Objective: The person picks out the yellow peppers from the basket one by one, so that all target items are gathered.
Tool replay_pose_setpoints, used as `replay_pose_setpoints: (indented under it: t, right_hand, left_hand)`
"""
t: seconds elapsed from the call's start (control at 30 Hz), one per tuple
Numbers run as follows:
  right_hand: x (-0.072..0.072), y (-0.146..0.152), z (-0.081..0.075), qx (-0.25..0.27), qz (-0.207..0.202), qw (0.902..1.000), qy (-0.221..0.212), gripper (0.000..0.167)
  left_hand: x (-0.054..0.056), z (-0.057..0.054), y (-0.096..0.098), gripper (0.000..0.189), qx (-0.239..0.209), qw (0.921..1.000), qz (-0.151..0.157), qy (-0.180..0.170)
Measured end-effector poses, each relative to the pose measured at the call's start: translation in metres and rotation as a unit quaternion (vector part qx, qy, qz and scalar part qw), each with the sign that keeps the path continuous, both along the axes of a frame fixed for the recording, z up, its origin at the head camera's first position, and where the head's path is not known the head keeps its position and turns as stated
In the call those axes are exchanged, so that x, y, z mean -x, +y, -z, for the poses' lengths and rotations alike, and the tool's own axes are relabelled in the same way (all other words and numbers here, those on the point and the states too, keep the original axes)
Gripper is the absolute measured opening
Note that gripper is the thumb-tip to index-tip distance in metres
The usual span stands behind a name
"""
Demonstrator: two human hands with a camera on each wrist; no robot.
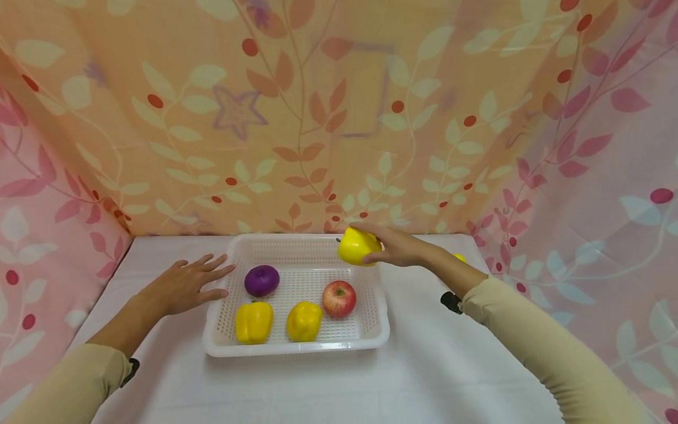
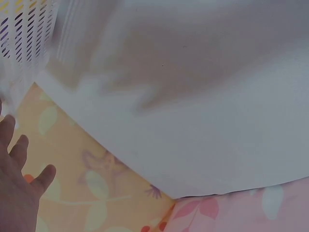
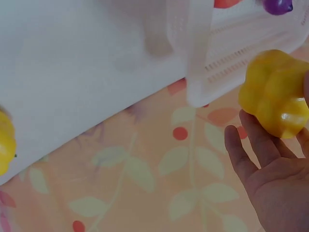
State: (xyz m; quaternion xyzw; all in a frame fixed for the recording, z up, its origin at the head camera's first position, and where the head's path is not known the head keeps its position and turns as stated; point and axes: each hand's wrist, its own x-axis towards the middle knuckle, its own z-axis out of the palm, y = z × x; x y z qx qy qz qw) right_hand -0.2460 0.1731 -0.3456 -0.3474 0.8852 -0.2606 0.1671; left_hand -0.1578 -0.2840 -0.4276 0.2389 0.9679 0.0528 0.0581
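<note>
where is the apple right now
In the head view, the apple lies in the right half of the white basket, right of a yellow pepper.

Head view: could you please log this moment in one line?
Right hand: holding yellow bell pepper | Left hand: empty, by basket | Basket: apple, purple onion, two yellow bell peppers

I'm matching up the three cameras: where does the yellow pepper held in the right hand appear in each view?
Head: the held yellow pepper is slightly right of centre, in the right hand.
Left wrist: not in this picture.
Right wrist: at the right edge, a little above mid-height.
Shared landmark: the white basket, lower centre in head, upper left in left wrist, upper right in right wrist.
</note>
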Motion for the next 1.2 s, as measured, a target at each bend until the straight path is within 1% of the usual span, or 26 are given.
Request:
replay_pose_setpoints:
  t: [0.1, 0.2, 0.33, 0.43, 0.5, 0.63, 0.73, 0.87, 1.0, 1.13, 1.2]
  right_hand:
    - [0.002, 0.012, 0.0, -0.005, 0.023, 0.9997, 0.008, 0.078]
    - [0.003, 0.024, 0.002, 0.0, 0.049, 0.9988, 0.003, 0.079]
    - [0.005, 0.04, 0.006, 0.024, 0.076, 0.9968, 0.002, 0.08]
    - [0.007, 0.051, 0.01, 0.037, 0.094, 0.9948, 0.013, 0.081]
    - [0.008, 0.06, 0.013, 0.042, 0.108, 0.9931, 0.021, 0.08]
    - [0.012, 0.077, 0.02, 0.055, 0.138, 0.9887, 0.021, 0.079]
    - [0.013, 0.09, 0.026, 0.05, 0.17, 0.9841, 0.017, 0.079]
    - [0.011, 0.106, 0.039, 0.035, 0.207, 0.9776, 0.008, 0.079]
    - [0.007, 0.118, 0.056, 0.026, 0.231, 0.9727, 0.005, 0.078]
    - [0.003, 0.127, 0.073, 0.016, 0.254, 0.9671, 0.009, 0.084]
    - [0.001, 0.131, 0.081, 0.019, 0.261, 0.9651, 0.011, 0.085]
  left_hand:
    - [0.0, 0.0, 0.0, 0.069, 0.0, 1.0, -0.001, -0.001]
    - [0.0, -0.001, 0.0, 0.069, -0.001, 1.0, -0.003, -0.004]
    - [0.0, -0.001, 0.0, 0.069, -0.002, 1.0, -0.005, -0.007]
    - [-0.001, 0.0, 0.001, 0.069, 0.0, 1.0, -0.005, -0.007]
    - [-0.001, 0.0, 0.001, 0.069, 0.0, 1.0, -0.005, -0.005]
    - [-0.001, 0.0, 0.001, 0.068, 0.001, 1.0, -0.006, -0.004]
    - [-0.001, 0.0, 0.002, 0.069, 0.003, 1.0, -0.007, -0.004]
    - [-0.001, 0.0, 0.002, 0.069, 0.003, 1.0, -0.005, -0.003]
    - [0.0, 0.001, 0.001, 0.069, 0.003, 1.0, -0.001, 0.001]
    - [0.0, 0.001, 0.0, 0.069, 0.005, 1.0, -0.002, 0.002]
    - [0.0, 0.001, 0.0, 0.07, 0.005, 1.0, -0.003, 0.001]
